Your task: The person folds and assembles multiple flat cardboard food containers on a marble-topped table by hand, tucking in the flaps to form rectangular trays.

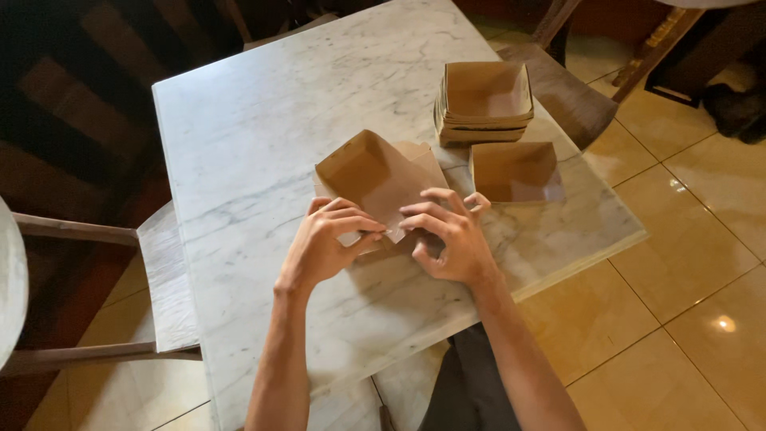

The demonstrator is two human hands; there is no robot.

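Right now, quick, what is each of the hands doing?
Left hand: fingers curled, pinching the near edge of the half-folded brown paper tray.
Right hand: fingers curled, pressing that same edge.

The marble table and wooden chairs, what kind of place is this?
Probably a cafe or small eatery. A marble table stands on a shiny tiled floor with wooden chairs around it. On it sit brown paper food trays, and both hands, left hand and right hand, fold another tray.
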